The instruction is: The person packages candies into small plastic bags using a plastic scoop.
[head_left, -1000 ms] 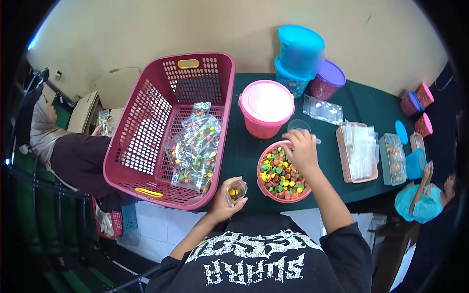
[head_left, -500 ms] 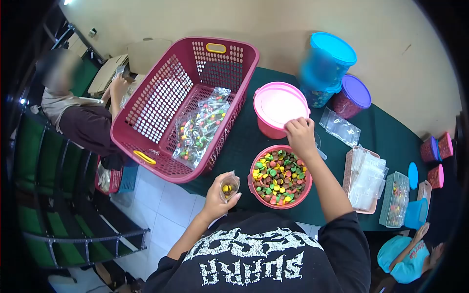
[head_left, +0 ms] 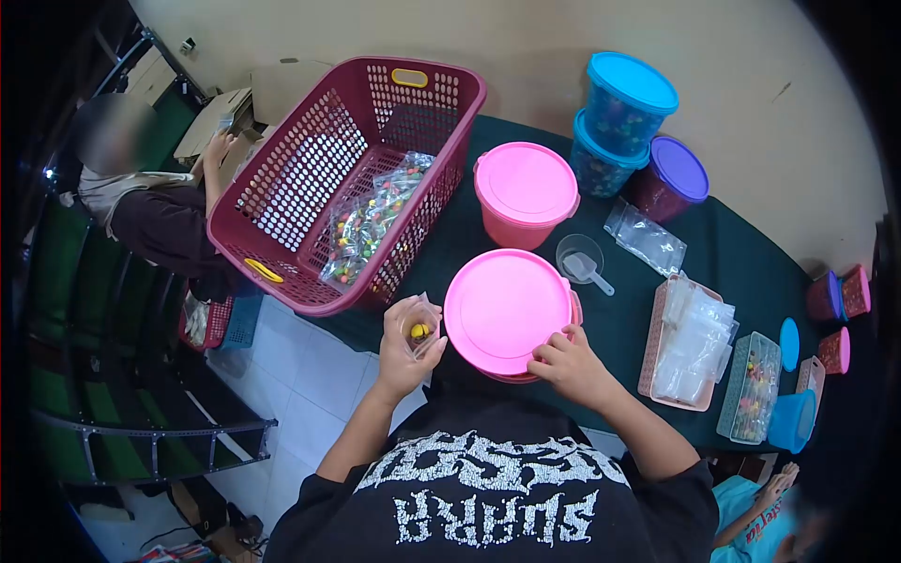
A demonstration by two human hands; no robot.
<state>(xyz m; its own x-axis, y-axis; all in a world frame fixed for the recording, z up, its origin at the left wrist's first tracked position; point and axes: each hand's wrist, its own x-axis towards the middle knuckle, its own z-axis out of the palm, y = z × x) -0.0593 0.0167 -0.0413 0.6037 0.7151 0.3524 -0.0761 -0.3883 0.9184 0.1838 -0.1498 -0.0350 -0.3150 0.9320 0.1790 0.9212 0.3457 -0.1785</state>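
My left hand (head_left: pixel 404 366) is closed around a small clear plastic bag (head_left: pixel 416 319), its mouth open toward me, with a few yellow and brown candies inside. My right hand (head_left: pixel 574 372) grips the near right edge of a round pink lid (head_left: pixel 507 311). The lid lies over the pink bucket (head_left: pixel 576 308) in front of me, hiding its candies; whether it is pressed on cannot be told. Just behind stands another pink bucket (head_left: pixel 521 225) with a pink lid on. A clear scoop (head_left: pixel 589 272) rests in a round clear container to the right.
A large maroon basket (head_left: pixel 310 298) with filled candy bags stands left. Blue tubs (head_left: pixel 619 117) and a purple-lidded tub (head_left: pixel 671 178) are at the back. Flat bags (head_left: pixel 690 342) fill a tray at right. One person (head_left: pixel 160 220) sits left, another (head_left: pixel 751 511) lower right.
My right hand has brought a pink lid from the back bucket over the candy bucket, covering the candies. The back bucket still has a lid. My left hand keeps the bag.
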